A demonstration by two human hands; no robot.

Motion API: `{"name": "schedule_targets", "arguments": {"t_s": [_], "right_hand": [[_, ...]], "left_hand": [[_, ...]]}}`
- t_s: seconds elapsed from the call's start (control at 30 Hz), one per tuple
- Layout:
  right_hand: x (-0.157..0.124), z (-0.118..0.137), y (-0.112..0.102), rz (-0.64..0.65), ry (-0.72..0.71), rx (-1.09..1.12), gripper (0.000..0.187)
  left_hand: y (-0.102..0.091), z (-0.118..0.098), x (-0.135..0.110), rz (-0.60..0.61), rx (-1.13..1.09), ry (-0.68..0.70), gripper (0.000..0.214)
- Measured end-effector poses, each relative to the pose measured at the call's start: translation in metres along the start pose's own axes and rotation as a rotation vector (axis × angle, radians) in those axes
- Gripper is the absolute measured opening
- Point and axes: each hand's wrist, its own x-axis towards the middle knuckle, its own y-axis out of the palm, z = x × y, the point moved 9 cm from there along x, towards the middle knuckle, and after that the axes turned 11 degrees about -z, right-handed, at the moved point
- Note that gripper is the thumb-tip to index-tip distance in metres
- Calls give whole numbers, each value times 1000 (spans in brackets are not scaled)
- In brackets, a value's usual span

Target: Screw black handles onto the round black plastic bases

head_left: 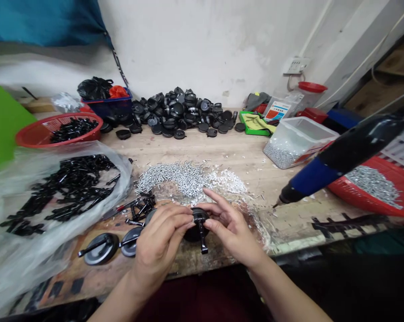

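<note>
A round black disc-shaped part (190,235) with a glossy black lever (202,237) lies between my two hands near the table's front edge. My left hand (163,235) is closed, its fingertips pinched at the lever's upper end; anything small inside the pinch is hidden. From the other side, my right hand (230,226) grips the round part's edge with its thumb by the lever, the index finger stretched forward. Two similar round parts with levers, one on the left (99,248) and one partly behind my left hand (130,242), rest nearby. Loose black levers (141,205) lie just beyond.
Piles of screws (162,175), metal nuts (190,184) and small white pieces (227,181) lie ahead. A plastic bag of black levers (77,188) covers the left. A blue-black power screwdriver (317,172) hangs at right. More round parts (180,109) are heaped against the wall.
</note>
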Motion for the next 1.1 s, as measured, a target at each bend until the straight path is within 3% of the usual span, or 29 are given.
{"name": "schedule_targets", "arguments": {"t_s": [0.23,0.57,0.8,0.9,1.0,1.1], "right_hand": [[0,-2,1,14,24,-33,59],[-4,-8,0,-35,84,21,61],[-4,-29,-2,-160,152,258,65],[-2,-33,-6,-204,125,318,65],[-1,-32,-11,-224,91,338,62],[-3,-25,-15,-270,44,345,56]], "left_hand": [[-2,-8,5,18,54,37,19],[2,-23,1,67,200,245,25],[10,-27,-13,-23,415,351,29],[25,-19,-25,58,532,406,41],[28,-12,-27,39,529,357,49],[29,-6,-26,12,504,208,53]]}}
